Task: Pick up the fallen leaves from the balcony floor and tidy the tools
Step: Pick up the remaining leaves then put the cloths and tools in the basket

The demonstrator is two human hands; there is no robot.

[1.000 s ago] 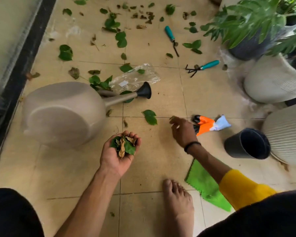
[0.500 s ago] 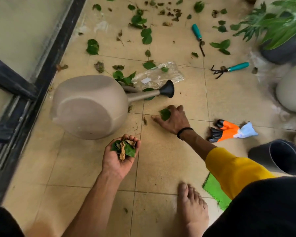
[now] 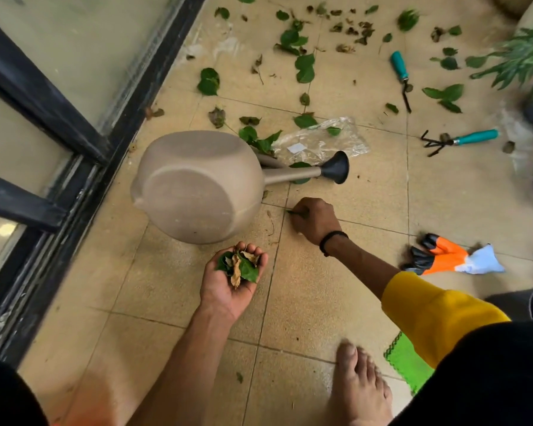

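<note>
My left hand (image 3: 231, 284) is palm up over the tiles, cupping a bunch of green and dry brown leaves (image 3: 240, 267). My right hand (image 3: 316, 221) is down on the floor just right of the tipped beige watering can (image 3: 197, 186), fingers curled round a green leaf (image 3: 296, 212) whose edge sticks out to the left. Several more fallen leaves (image 3: 303, 67) lie scattered across the far tiles. Two teal-handled tools lie there: a weeder (image 3: 400, 69) and a small rake (image 3: 462, 139). Orange and black gloves (image 3: 443, 256) lie to the right.
A crumpled clear plastic bag (image 3: 320, 142) lies behind the can's black spout (image 3: 336, 167). A black-framed glass door (image 3: 74, 124) runs along the left. A potted plant (image 3: 523, 59) stands far right. A green cloth (image 3: 406, 364) lies by my bare foot (image 3: 360, 388).
My right hand swept left from beside the gloves to the leaf near the can and closed its fingers round it. The left hand kept holding its bunch.
</note>
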